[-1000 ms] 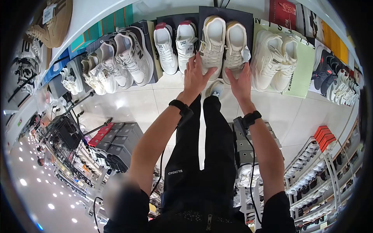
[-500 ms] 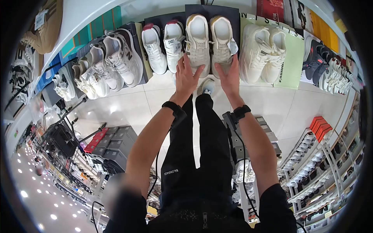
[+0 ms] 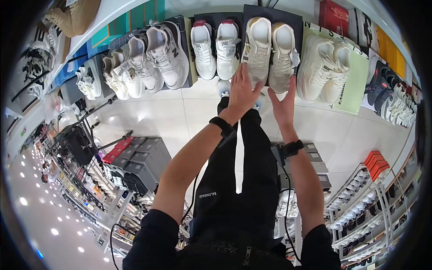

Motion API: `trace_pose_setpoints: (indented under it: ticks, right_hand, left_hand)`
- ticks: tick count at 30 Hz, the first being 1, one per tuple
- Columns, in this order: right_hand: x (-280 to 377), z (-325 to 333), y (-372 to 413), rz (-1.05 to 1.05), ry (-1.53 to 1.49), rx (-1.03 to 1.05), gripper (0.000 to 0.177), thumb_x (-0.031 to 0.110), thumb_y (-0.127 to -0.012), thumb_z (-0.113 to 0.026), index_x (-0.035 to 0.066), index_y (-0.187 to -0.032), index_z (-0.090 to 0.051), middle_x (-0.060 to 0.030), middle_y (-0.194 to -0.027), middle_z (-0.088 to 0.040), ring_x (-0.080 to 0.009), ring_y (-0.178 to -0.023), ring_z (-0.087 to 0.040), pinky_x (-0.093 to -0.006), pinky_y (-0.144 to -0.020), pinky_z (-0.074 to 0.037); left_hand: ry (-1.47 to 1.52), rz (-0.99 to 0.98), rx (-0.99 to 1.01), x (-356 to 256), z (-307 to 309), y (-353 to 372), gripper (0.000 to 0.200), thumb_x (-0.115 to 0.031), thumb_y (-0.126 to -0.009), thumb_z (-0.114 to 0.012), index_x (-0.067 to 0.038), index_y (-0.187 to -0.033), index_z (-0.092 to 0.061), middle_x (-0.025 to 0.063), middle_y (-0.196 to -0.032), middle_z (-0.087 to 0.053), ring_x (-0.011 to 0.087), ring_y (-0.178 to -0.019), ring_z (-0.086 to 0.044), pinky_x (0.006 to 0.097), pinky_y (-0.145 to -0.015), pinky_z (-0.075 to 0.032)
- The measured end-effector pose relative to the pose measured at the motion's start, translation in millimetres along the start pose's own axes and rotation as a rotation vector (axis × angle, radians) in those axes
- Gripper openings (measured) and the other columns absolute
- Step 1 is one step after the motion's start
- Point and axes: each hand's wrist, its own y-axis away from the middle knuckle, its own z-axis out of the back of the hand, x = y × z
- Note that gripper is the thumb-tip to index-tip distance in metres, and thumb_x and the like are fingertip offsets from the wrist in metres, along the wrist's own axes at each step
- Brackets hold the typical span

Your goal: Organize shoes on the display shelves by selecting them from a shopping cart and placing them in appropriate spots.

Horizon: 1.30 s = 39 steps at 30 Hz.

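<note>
The cream sneakers (image 3: 258,47) stand side by side, toes toward the person, on a dark box (image 3: 294,20) at 12 o'clock. The left hand (image 3: 243,91) lies flat with spread fingers on one toe. The right hand (image 3: 283,102), also spread, touches the other; neither clasps anything. A white pair with red heels (image 3: 215,42) crowds in at 9 o'clock and a chunky white pair (image 3: 325,66) at 3 o'clock. Bare tiled floor (image 3: 171,118) opens at 6 o'clock.
</note>
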Motion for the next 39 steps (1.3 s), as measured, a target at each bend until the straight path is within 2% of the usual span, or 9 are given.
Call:
trace_pose_setpoints:
  ticks: [5, 6, 8, 11, 15, 20, 27, 37, 39]
  right_hand:
    - [33, 27, 35, -0.061, -0.156, 0.044, 0.073, 0.022, -0.096, -0.068, -0.001, -0.153, -0.029, -0.0213, -0.158, -0.033, -0.0303, -0.148, -0.033, -0.0401, -0.121, -0.026]
    - [34, 38, 38, -0.119, -0.259, 0.126, 0.064, 0.019, -0.097, -0.066, -0.002, -0.149, -0.035, -0.0202, -0.153, -0.041, -0.0296, -0.144, -0.039, -0.0389, -0.118, -0.031]
    - [37, 59, 53, -0.149, -0.503, 0.209, 0.038, 0.015, -0.102, -0.059, -0.001, -0.136, -0.051, -0.0151, -0.129, -0.065, -0.0234, -0.123, -0.061, -0.0331, -0.104, -0.045]
    - [87, 114, 70, -0.117, -0.383, 0.343, 0.031, 0.014, -0.104, -0.056, 0.000, -0.131, -0.054, -0.0125, -0.116, -0.071, -0.0198, -0.109, -0.067, -0.0307, -0.096, -0.049]
    - [144, 162, 90, 0.040, -0.239, 0.271, 0.024, 0.012, -0.104, -0.055, 0.000, -0.124, -0.060, -0.0116, -0.104, -0.073, -0.0177, -0.101, -0.068, -0.0309, -0.093, -0.050]
    - [209, 178, 101, 0.129, -0.379, 0.279, 0.023, 0.012, -0.104, -0.054, 0.001, -0.123, -0.061, -0.0080, -0.100, -0.072, -0.0139, -0.099, -0.067, -0.0291, -0.091, -0.049]
    - [306, 162, 142, 0.314, -0.292, 0.332, 0.023, 0.014, -0.104, -0.055, 0.002, -0.122, -0.062, -0.0058, -0.100, -0.071, -0.0137, -0.099, -0.067, -0.0286, -0.090, -0.049]
    - [428, 17, 241, 0.457, -0.319, 0.470, 0.021, 0.012, -0.104, -0.055, -0.002, -0.118, -0.064, -0.0061, -0.097, -0.069, -0.0123, -0.094, -0.065, -0.0278, -0.089, -0.049]
    - [460, -39, 267, 0.517, -0.322, 0.546, 0.022, 0.012, -0.104, -0.056, -0.002, -0.118, -0.064, -0.0066, -0.096, -0.069, -0.0128, -0.093, -0.065, -0.0281, -0.089, -0.049]
  left_hand:
    - [0.247, -0.087, 0.005, -28, 37, 34, 0.045, -0.019, -0.094, -0.066, 0.003, -0.130, -0.051, 0.0256, -0.127, -0.061, 0.0415, -0.118, -0.059, 0.0446, -0.097, -0.049]
    - [0.247, -0.089, -0.004, -38, 56, 44, 0.045, -0.019, -0.094, -0.066, 0.003, -0.130, -0.051, 0.0256, -0.127, -0.061, 0.0415, -0.118, -0.059, 0.0446, -0.097, -0.049]
    - [0.469, 0.054, 0.315, -63, 101, 73, 0.018, -0.011, -0.094, -0.064, 0.000, -0.108, -0.061, 0.0148, -0.103, -0.069, 0.0314, -0.097, -0.068, 0.0374, -0.083, -0.052]
    - [0.631, -0.103, 0.513, -114, 162, 122, 0.006, -0.007, -0.091, -0.063, -0.003, -0.094, -0.062, 0.0081, -0.087, -0.068, 0.0239, -0.080, -0.068, 0.0322, -0.074, -0.052]
    - [0.476, -0.415, 0.453, -170, 207, 171, 0.006, -0.003, -0.085, -0.063, -0.005, -0.089, -0.060, 0.0073, -0.082, -0.062, 0.0255, -0.075, -0.065, 0.0362, -0.067, -0.051]
    - [0.474, -0.445, 0.351, -214, 284, 208, 0.007, -0.003, -0.085, -0.064, -0.004, -0.089, -0.059, 0.0078, -0.082, -0.062, 0.0282, -0.076, -0.065, 0.0372, -0.068, -0.052]
    - [0.593, -0.121, 0.142, -175, 371, 242, 0.009, -0.008, -0.099, -0.057, 0.000, -0.100, -0.062, 0.0065, -0.085, -0.064, 0.0149, -0.077, -0.065, 0.0300, -0.074, -0.051]
    - [0.521, -0.178, -0.123, -32, 511, 342, 0.023, -0.014, -0.103, -0.058, -0.001, -0.084, -0.055, 0.0020, -0.071, -0.057, 0.0096, -0.067, -0.051, 0.0271, -0.066, -0.043]
    - [0.544, -0.224, -0.285, 15, 550, 377, 0.025, -0.016, -0.099, -0.064, 0.001, -0.080, -0.059, 0.0077, -0.067, -0.057, 0.0145, -0.061, -0.051, 0.0308, -0.057, -0.042]
